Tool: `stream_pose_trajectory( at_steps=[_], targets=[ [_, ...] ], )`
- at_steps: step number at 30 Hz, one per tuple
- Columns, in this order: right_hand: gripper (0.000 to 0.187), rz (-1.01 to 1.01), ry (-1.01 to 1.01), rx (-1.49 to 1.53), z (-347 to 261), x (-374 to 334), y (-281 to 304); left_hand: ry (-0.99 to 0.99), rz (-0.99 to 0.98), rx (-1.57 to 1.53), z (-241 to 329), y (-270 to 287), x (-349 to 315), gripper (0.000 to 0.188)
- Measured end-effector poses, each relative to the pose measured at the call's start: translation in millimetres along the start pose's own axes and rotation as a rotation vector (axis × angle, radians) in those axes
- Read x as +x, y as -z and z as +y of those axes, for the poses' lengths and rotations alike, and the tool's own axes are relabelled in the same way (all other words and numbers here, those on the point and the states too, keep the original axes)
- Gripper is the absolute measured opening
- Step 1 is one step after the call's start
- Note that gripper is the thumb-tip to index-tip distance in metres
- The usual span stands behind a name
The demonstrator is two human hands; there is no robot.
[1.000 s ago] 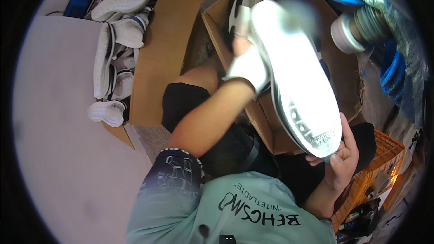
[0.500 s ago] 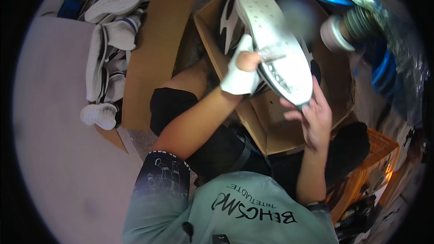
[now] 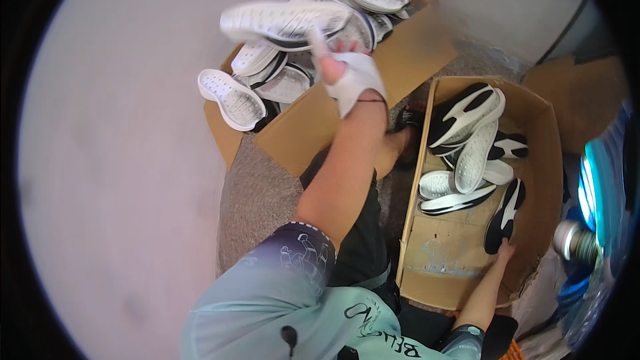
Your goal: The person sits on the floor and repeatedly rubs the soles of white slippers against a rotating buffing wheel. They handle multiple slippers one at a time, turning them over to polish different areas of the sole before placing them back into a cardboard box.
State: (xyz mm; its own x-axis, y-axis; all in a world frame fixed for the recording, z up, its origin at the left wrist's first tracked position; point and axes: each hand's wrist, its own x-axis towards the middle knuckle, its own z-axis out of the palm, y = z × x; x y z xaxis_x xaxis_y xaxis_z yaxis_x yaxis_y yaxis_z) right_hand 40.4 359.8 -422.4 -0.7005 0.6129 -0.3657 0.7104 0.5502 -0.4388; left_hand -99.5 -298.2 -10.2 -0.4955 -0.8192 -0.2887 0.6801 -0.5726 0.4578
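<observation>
Left hand [image 3: 353, 77] grips white sole [image 3: 283, 21] over heaped carton [image 3: 313, 127]; right hand [image 3: 503, 250] pinches black sole [image 3: 503, 217], several left in nearer box [image 3: 543, 160].

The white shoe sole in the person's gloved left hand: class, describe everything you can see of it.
The white shoe sole is a long, flat, rubbery-looking piece, its tread side up and dotted with small studs. It lies roughly level and is motion-blurred. The left hand, in a white glove, grips it at its right end with raised fingers. It hangs above the left cardboard box, over a heap of similar soles; whether it touches them cannot be told.
</observation>
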Motion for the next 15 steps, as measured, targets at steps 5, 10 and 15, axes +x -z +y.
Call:
stream_pose_trajectory(
  at_steps=[5,10,15],
  targets=[
    [0.067,-0.046,-0.044,0.292,38.0,13.1,-42.6,0.325,-0.323,0.215,-88.5,50.3,-71.6,0.024],
    [0.032,-0.455,-0.222,0.397,-7.6,-22.2,-58.2,0.717,-0.49,0.573,-151.4,94.0,-153.0,0.024],
    [0.053,-0.226,0.152,0.791,-90.9,-110.4,-27.7,0.283,-1.819,1.246,-149.1,124.3,-198.9,0.064]
  ],
)
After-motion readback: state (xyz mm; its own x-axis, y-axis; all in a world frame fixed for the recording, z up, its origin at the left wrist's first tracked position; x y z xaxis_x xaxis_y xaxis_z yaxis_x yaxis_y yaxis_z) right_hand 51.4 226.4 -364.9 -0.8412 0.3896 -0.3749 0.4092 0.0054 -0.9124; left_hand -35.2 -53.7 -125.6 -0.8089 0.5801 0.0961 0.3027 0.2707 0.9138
